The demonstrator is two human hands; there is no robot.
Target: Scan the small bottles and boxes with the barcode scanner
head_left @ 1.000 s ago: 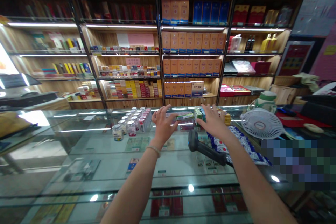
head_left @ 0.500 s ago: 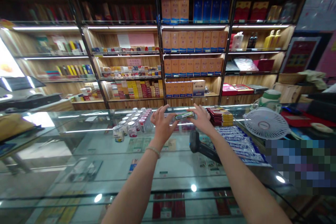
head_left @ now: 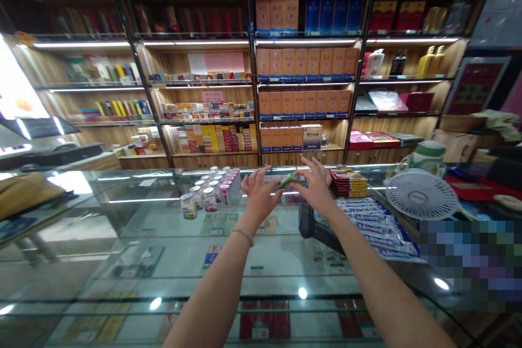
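A small green packet (head_left: 290, 178) is held between both hands above the far part of the glass counter. My left hand (head_left: 260, 196) pinches its left end with thumb and finger, the other fingers raised. At its right end my right hand (head_left: 316, 187) grips it the same way. The packet looks tilted, and its print is too small to read. A black handheld scanner (head_left: 316, 227) lies on the counter below my right hand, partly behind my right forearm. Small lidded jars (head_left: 210, 199) stand in rows left of my left hand.
Red and yellow packs (head_left: 348, 182) are stacked right of my right hand, beside blue-white packets (head_left: 379, 228). Farther right are a white fan (head_left: 420, 194) and a green-lidded jug (head_left: 427, 156). Shelves of boxes (head_left: 305, 104) stand behind the glass counter (head_left: 171, 261).
The packet has turned in my fingers and now shows a greener, more slanted face. The whole view has shifted slightly, so the scene sits farther right.
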